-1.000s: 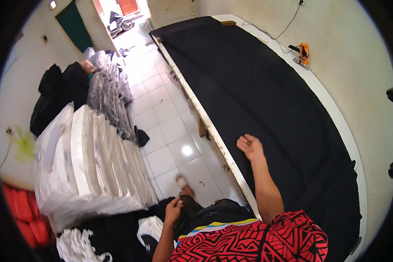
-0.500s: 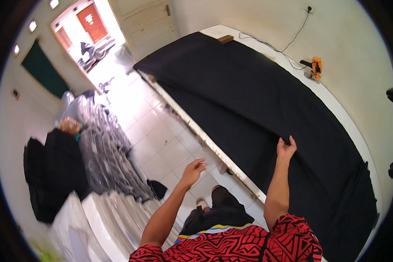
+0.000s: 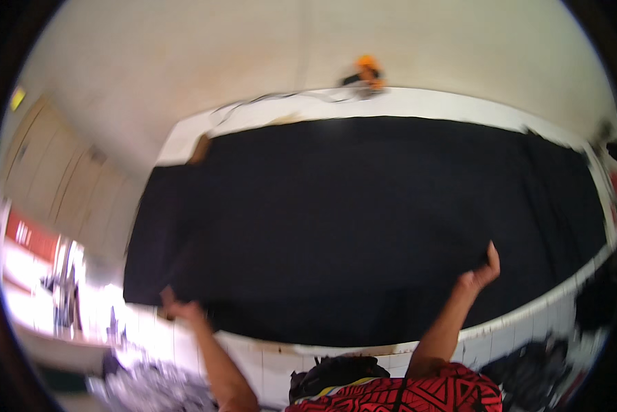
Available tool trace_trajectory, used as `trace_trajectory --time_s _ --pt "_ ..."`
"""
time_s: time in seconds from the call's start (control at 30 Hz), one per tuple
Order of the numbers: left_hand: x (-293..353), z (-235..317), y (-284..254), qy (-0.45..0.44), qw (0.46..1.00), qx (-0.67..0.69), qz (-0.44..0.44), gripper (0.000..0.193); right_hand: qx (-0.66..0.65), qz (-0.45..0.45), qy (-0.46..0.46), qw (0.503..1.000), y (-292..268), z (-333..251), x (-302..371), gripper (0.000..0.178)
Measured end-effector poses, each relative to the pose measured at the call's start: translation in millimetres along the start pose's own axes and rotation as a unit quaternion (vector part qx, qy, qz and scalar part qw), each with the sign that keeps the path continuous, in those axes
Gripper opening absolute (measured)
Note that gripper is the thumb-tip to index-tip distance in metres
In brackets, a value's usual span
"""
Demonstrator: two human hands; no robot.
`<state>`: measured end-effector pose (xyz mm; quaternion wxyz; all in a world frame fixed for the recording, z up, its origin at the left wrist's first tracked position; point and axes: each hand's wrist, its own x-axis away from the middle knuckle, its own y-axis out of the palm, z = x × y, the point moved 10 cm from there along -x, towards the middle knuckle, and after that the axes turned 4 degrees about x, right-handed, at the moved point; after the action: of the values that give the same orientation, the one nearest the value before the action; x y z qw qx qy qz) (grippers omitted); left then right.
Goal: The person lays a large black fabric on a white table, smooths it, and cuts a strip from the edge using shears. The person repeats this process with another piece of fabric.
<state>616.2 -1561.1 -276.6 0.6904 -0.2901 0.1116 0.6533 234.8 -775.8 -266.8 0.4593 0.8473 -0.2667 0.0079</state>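
Observation:
A wide sheet of black fabric (image 3: 350,206) is spread over the long white table (image 3: 432,103) in front of me. Toward the right, my right hand (image 3: 484,271) is closed on the upper layer of the fabric, near a fold along the front. My left hand (image 3: 183,309) is at the front left part of the fabric, touching or just above it. Motion blurs its fingers, so its grip is unclear. Between the hands runs a faint fold line, with a darker strip of fabric in front of it.
At the table's far edge stands an orange cutting machine (image 3: 369,72) with a black cable (image 3: 260,99). A brown block (image 3: 200,148) sits by the fabric's back left corner. Grey wrapped bundles (image 3: 150,384) lie at lower left, dark cloth (image 3: 528,367) at lower right.
My view has turned right to face the table. My left hand has gone from the air beside the table to the fabric's front left part. The upper layer lies flatter, its diagonal fold gone.

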Motion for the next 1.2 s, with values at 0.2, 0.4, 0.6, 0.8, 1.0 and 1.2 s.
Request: trace_trajectory --time_s 0.2,0.4,0.6,0.8,1.0,1.2 --pt "-321.1 -100.6 165.9 -0.341 0.804 0.436 -0.217 0.048 0.056 -0.227 0.068 0.970 269.1 78.0 -110.2 0.027" --pt "-555.5 89.4 283.2 -0.182 0.880 0.329 -0.288 0.092 0.225 -0.176 -0.093 0.954 429.7 -6.3 -157.5 0.040" --pt "-657.8 177.9 136.1 0.076 0.926 0.285 -0.237 0.078 0.242 -0.308 -0.226 0.892 450.6 -127.2 12.4 0.027" --pt "-646.9 62.0 -26.3 -0.069 0.864 0.472 -0.161 0.061 0.225 -0.255 -0.232 0.911 305.7 -118.6 177.4 0.022" --pt "-521.3 -114.6 -99.2 -0.224 0.866 0.393 -0.212 0.034 0.139 -0.098 -0.060 0.984 127.2 51.0 277.0 0.026" --pt "-369.9 -351.7 -77.4 -0.506 0.747 0.402 -0.155 0.020 0.029 -0.002 0.124 0.992 15.4 313.0 409.6 0.048"
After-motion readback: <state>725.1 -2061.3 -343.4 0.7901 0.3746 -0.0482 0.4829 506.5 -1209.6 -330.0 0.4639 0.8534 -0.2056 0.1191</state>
